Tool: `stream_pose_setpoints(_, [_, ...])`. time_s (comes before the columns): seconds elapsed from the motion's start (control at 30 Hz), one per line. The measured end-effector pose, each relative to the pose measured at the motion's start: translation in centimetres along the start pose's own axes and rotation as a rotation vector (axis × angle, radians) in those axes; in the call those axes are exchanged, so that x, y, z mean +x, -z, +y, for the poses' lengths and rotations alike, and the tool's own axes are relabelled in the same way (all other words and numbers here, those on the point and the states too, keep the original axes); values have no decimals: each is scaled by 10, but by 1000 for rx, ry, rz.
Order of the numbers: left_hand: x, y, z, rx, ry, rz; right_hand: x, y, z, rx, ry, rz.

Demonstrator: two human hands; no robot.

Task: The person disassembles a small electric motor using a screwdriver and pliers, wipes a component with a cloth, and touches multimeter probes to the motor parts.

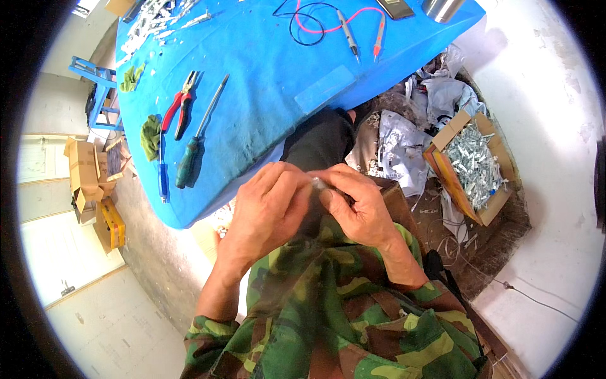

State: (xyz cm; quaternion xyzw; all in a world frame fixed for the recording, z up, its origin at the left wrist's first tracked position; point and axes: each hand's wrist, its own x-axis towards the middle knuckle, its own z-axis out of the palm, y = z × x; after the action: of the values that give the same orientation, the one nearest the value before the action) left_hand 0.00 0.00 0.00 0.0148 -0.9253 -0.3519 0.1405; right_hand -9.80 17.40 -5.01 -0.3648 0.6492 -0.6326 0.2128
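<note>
My left hand and my right hand meet over my lap, just off the near edge of the blue-covered table. Between their fingertips is a small whitish piece, mostly hidden by the fingers, so its kind does not show. The right thumb and forefinger pinch it. My left fingers are curled closed right beside it, and what they grip is hidden. On the table to the left lie red-handled pliers, a screwdriver with a green handle and a thin blue-handled screwdriver.
Two test probes with cables lie on the table's far side, near a metal cup. Whitish scraps cover its far left. A cardboard box of small silvery pieces stands at right, by plastic bags. A blue stool is at left.
</note>
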Motion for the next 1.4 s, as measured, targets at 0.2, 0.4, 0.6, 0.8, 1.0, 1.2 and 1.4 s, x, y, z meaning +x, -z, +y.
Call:
stream_pose_setpoints(0.2, [-3,-2,-3,-4,43,12,0,0,-2,-40,17,4])
stream_pose_setpoints(0.4, [0,2,-5,105,-97,10,0,-3,1,-56,41,30])
stream_pose_setpoints(0.6, [0,-1,-3,163,-98,-14,0,0,-1,-153,39,5])
stream_pose_setpoints(0.8, [-4,-14,2,62,79,57,-2,-4,-2,-222,71,48])
stream_pose_setpoints(1.0, [-7,-19,-6,31,258,270,-12,-4,-4,-264,110,107])
stream_pose_setpoints(1.2, [-5,3,1,-162,477,224,-15,5,8,-189,109,214])
stream_pose_setpoints(1.4, [-7,-4,0,-464,645,95,-21,9,14,25,-21,248])
